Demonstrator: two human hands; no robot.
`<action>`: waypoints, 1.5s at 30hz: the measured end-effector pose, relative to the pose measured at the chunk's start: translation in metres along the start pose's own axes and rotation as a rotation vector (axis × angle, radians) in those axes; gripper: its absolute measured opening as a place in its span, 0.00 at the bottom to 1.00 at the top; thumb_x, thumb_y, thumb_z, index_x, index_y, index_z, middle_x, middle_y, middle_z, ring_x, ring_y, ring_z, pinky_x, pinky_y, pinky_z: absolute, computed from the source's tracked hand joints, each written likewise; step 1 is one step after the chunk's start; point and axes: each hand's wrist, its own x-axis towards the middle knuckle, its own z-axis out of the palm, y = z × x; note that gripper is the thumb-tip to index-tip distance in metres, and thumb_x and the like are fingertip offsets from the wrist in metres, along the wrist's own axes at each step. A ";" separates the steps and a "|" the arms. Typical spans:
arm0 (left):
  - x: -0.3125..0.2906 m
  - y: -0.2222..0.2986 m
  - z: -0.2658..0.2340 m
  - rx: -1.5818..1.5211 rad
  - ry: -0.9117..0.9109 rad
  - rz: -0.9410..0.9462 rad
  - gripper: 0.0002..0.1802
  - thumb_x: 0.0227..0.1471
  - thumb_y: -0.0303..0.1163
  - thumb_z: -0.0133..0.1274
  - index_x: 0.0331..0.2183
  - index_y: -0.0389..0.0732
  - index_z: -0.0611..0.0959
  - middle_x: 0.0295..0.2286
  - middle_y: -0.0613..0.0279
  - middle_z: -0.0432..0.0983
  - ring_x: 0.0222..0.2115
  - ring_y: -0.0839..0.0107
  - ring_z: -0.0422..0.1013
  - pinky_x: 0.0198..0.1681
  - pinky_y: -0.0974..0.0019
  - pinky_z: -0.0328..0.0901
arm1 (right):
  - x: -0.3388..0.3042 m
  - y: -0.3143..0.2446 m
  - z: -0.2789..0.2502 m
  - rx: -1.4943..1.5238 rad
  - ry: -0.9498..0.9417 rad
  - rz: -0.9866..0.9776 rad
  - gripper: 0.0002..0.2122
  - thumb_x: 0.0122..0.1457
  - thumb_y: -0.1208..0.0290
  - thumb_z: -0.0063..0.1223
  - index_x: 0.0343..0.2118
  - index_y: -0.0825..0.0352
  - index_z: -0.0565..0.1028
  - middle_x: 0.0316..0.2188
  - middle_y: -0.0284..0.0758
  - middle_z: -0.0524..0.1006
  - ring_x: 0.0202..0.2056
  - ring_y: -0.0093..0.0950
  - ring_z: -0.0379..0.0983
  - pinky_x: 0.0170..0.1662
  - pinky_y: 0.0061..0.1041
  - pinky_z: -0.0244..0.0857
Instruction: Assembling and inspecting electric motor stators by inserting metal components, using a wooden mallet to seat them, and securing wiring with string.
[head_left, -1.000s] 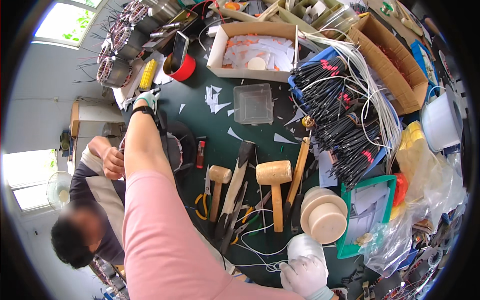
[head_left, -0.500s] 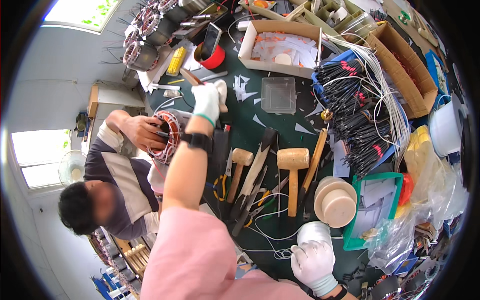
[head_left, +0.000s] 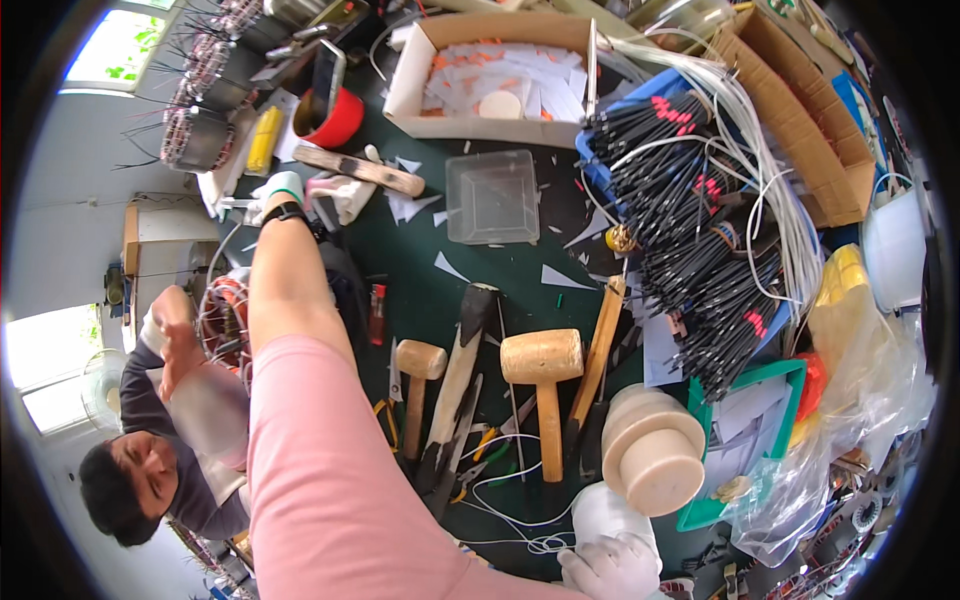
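My left arm in a pink sleeve reaches to the far left, where my white-gloved left hand (head_left: 280, 188) is beside small white pieces; its fingers are mostly hidden. A flat wooden strip (head_left: 360, 170) lies just right of that hand, over a white glove-like cloth (head_left: 348, 200). At the lower edge my gloved right hand (head_left: 612, 565) is closed against the end of a white roll (head_left: 605, 520). Left of my left forearm is a wire-wound stator (head_left: 226, 318), partly hidden by my arm. A co-worker's hand (head_left: 180, 345) is next to it.
Wooden mallets (head_left: 542, 357), pliers and sticks lie mid-table. A carton of paper slips (head_left: 490, 130), a clear box (head_left: 492, 197) and a red bowl (head_left: 330, 125) stand behind. Bundled black leads (head_left: 680, 190), a green tray (head_left: 795, 385) and a pale stepped cylinder (head_left: 653, 460) are at the right.
My left hand has let go of the wooden strip, which now lies on the table, and moved left toward the small white pieces. The view has shifted; my right hand stays at the white roll.
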 end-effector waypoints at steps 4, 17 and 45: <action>-0.039 0.020 0.037 -0.057 0.056 0.065 0.18 0.55 0.36 0.57 0.47 0.42 0.85 0.49 0.56 0.79 0.50 0.56 0.76 0.48 0.53 0.74 | 0.010 0.000 0.000 -0.031 -0.102 0.079 0.12 0.51 0.65 0.59 0.40 0.56 0.79 0.34 0.29 0.78 0.39 0.29 0.76 0.43 0.36 0.69; -0.090 -0.001 -0.038 -0.364 -0.076 0.019 0.21 0.60 0.37 0.48 0.49 0.36 0.84 0.53 0.48 0.77 0.52 0.55 0.75 0.55 0.53 0.70 | 0.011 -0.015 0.001 -0.044 0.023 0.083 0.05 0.54 0.67 0.58 0.33 0.57 0.78 0.30 0.30 0.78 0.36 0.30 0.77 0.42 0.36 0.69; -0.160 0.022 -0.091 -0.351 -0.299 0.060 0.19 0.56 0.38 0.57 0.45 0.37 0.86 0.47 0.54 0.82 0.49 0.60 0.78 0.50 0.58 0.73 | -0.002 -0.005 0.004 -0.040 -0.004 0.123 0.11 0.50 0.65 0.60 0.38 0.54 0.80 0.36 0.28 0.79 0.44 0.30 0.76 0.46 0.37 0.69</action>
